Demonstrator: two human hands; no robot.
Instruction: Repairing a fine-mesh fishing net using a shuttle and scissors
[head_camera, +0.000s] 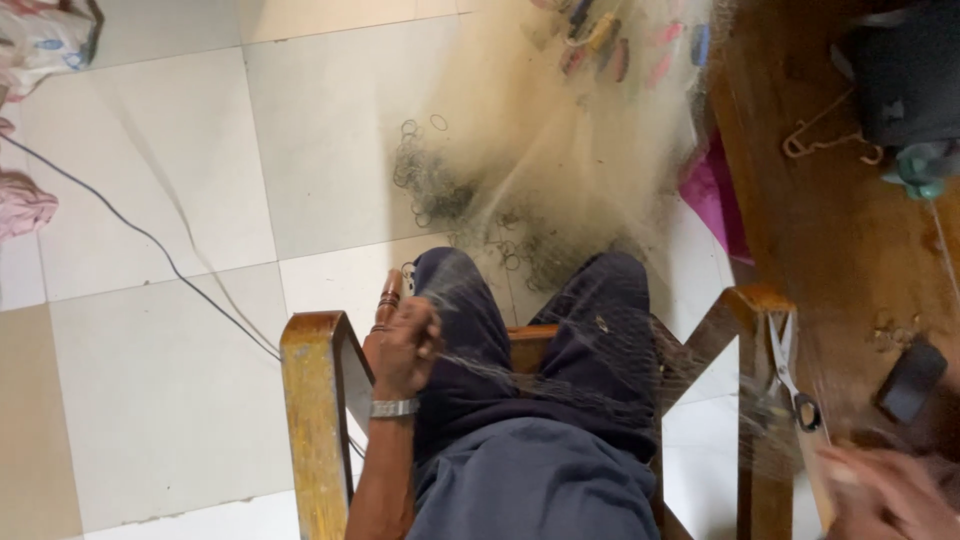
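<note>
Across the pale tiled floor (150, 360), bare room lies to the left, crossed only by a thin dark cable (150, 240). A heap of fine cream fishing net (560, 130) spreads ahead, edged by small dark metal rings (425, 180), and drapes back over the dark-trousered knees. The brown wooden chair arms (312, 400) hem both sides, with the dark wooden table (840, 250) close on the right. The left hand (403, 345) is closed around a slim brown netting needle (388, 295), the net's strands touching it. The right hand (885, 495) is blurred, its grip unclear, just below hanging steel scissors (785, 370).
</note>
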